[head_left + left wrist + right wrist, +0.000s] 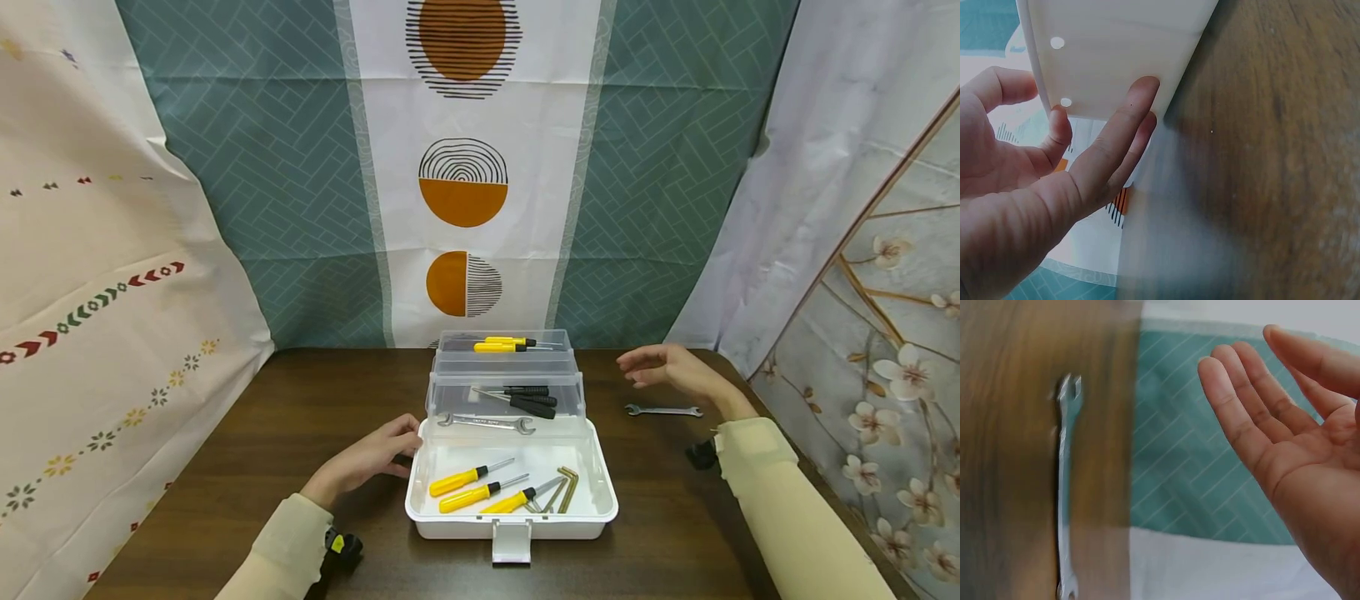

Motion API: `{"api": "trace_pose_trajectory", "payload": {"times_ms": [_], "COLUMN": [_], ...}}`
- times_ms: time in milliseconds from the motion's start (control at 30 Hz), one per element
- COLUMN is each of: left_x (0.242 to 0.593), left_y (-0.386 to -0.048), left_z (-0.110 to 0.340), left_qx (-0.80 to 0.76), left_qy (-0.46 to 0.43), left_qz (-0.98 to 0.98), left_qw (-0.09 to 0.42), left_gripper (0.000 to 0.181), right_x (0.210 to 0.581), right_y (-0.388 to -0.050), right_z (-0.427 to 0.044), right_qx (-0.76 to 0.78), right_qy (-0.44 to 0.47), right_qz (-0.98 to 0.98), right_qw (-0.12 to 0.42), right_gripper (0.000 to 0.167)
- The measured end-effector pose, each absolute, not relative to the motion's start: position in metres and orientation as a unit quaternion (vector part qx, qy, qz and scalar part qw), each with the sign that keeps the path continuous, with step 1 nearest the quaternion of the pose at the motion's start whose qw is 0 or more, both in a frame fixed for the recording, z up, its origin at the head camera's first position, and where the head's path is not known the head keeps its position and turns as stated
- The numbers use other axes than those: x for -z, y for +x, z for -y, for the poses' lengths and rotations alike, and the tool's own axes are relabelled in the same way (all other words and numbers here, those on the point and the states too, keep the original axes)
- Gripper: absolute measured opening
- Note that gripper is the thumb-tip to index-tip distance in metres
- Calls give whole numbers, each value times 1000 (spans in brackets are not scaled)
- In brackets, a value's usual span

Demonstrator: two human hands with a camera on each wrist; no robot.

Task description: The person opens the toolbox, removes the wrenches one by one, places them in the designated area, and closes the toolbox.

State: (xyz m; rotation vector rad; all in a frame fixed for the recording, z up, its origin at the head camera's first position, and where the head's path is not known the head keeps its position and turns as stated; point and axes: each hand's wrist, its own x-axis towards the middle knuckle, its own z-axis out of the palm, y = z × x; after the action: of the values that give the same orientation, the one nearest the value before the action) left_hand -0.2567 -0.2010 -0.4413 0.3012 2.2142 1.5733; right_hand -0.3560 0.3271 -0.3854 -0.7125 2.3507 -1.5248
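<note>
A white toolbox (517, 527) stands with its lid raised. My left hand (378, 457) rests against its left side. In the left wrist view, straight fingers (1113, 134) touch the outer wall, while the thumb is at the rim. Inside lie several yellow-handled screwdrivers (457, 481) and brass-coloured hex keys (568, 492). A double open-ended wrench (486, 422) lies across the back of the box. My right hand (667, 368) hovers over the table at the right, holding nothing, fingers extended. A smaller open-ended wrench (663, 410) lies on the table just below it.
Clear trays (446, 387) rise behind the box, one with black-handled screwdrivers (531, 406), the upper one with yellow-handled screwdrivers (501, 347). The box's latch (512, 546) hangs down in front. Patterned cloths (285, 167) hang behind and beside the brown table (322, 392).
</note>
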Motion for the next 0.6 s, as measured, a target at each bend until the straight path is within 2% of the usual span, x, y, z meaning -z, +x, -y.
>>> {"api": "trace_pose_trajectory", "payload": {"times_ms": [600], "left_x": [440], "left_y": [-256], "left_z": [201], "left_qx": [-567], "left_qy": [117], "left_qz": [-789], "left_qw": [205], "left_gripper": [22], "right_x": [358], "right_y": [-335], "right_z": [-287], "right_qx": [549], "right_qy": [-257], "right_qz": [-789], "right_qw": [103], "right_gripper": [41]}}
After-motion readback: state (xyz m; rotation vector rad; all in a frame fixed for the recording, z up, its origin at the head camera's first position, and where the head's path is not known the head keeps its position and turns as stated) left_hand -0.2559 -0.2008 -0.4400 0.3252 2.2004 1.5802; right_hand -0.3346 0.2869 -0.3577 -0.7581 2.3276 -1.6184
